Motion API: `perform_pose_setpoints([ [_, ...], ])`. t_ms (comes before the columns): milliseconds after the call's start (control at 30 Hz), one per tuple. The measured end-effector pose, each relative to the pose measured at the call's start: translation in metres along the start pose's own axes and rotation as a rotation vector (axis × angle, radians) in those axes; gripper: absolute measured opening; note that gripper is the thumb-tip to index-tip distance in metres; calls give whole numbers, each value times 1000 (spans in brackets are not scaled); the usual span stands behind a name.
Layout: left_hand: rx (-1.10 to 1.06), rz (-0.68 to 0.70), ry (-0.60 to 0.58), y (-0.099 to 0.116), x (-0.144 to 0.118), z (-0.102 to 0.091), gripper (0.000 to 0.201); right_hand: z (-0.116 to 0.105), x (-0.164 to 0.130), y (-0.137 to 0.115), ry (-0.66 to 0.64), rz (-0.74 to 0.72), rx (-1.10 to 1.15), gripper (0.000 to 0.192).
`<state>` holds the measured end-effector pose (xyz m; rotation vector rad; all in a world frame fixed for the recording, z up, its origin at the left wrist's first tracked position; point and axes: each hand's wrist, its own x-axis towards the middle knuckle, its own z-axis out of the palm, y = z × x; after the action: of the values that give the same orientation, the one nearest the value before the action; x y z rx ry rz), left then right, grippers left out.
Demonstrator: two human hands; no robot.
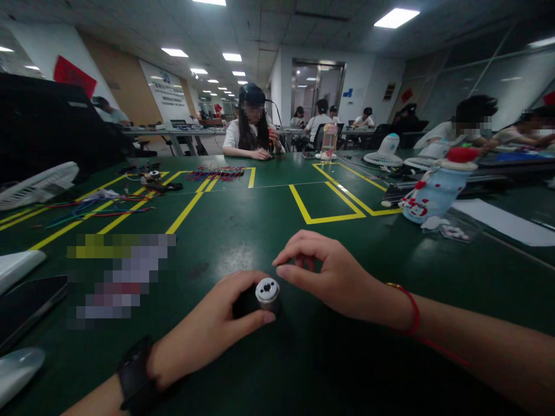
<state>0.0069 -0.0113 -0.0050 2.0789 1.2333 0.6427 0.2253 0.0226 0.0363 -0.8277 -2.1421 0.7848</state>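
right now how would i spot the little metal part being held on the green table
Start at the near edge of the green table, where two hands meet. The left hand grips a small silver cylinder, upright; the right hand hovers beside it. Its flat top has dark holes, unlike anything nearby.

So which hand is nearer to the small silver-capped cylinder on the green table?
Left. The left hand grips the silver-capped cylinder, thumb against its side. The right hand hovers just above and to its right, fingertips pinched, apparently not touching it.
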Motion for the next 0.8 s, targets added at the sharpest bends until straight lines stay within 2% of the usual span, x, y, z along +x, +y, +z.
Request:
perform_pose_setpoints([
  [167, 10, -15, -1, -1, 0, 0, 33, -2, -26, 22, -126, 123, -55, 11],
  [267, 23, -30, 24, -4, -1, 1, 35, 4, -36, 32, -165, 110, -144, 11],
  [400, 16, -41, 1, -5, -2, 1, 36, 7, -39, 32, -169, 92, -187, 13],
  [533, 25, -49, 19, -3, -3, 0, 38, 1, -37, 27, -168, 161, -81, 19],
  [633, 33, -50, 16, -1, -3, -1, 37, -8, -34, 30, -95, 302, 130, 19],
  [733, 41, -62, 10, -2, -5, -2, 39, -17, -29, 41, 62, 445, 355, 20],
  [800, 45, -84, 10, -3, -5, -2, 41, -21, -26, 49, 156, 488, 460, 21],
])
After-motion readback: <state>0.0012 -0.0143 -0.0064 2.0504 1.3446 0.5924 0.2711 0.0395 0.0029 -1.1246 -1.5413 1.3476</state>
